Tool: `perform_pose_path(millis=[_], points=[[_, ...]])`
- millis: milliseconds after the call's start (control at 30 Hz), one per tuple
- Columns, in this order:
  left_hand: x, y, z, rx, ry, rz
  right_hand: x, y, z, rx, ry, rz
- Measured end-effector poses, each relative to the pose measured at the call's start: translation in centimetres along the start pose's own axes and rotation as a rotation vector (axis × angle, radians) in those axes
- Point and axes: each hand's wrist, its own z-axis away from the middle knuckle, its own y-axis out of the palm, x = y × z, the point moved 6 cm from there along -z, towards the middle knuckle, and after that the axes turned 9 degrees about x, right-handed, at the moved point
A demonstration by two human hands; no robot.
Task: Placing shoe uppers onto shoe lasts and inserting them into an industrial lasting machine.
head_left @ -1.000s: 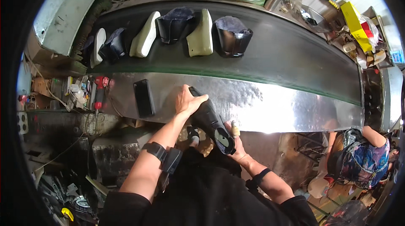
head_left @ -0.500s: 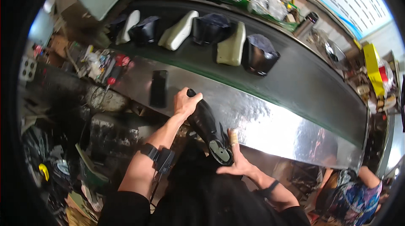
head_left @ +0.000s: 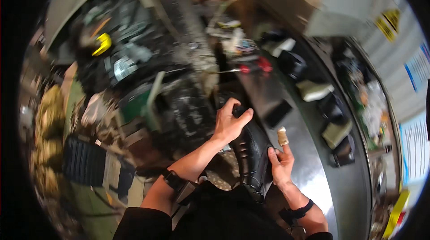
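Observation:
A long black leather boot [head_left: 251,152] slants across my lap, its narrow end pointing away from me. My left hand [head_left: 229,122] is closed round that far end, thumb on one side and fingers on the other. Beside the boot's right edge is my right hand [head_left: 282,166], with its thumb at the leather. One finger, wrapped in tan tape [head_left: 282,137], points up, apart from the thumb. The near end of the boot is partly hidden by my dark clothing. Just beyond the right hand, a flat black phone-like slab [head_left: 277,113] lies on the metal ledge [head_left: 309,152].
Right of the ledge runs a dark conveyor belt [head_left: 354,195] bearing pale wedge-shaped pieces [head_left: 337,133] and shiny black pieces [head_left: 331,109]. Red-handled items [head_left: 264,64] sit at the ledge's far end. A black ridged panel [head_left: 84,161] and cluttered machinery fill the left.
My view has swung left, so the ledge and belt now stand at the right. My right hand has moved up along the boot from its sole end; the left keeps its grip.

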Motion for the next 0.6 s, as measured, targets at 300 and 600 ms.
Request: perform_pose_path(millis=[300, 600], points=[[0.7, -30.5, 2.1, 0.213, -0.309, 0.173, 1.6, 27.1, -6.6, 0.457, -0.062, -0.057], [2.6, -45.5, 1.8, 0.022, -0.078, 0.484, 0.5, 41.3, -8.7, 0.554, 0.181, -0.136]])
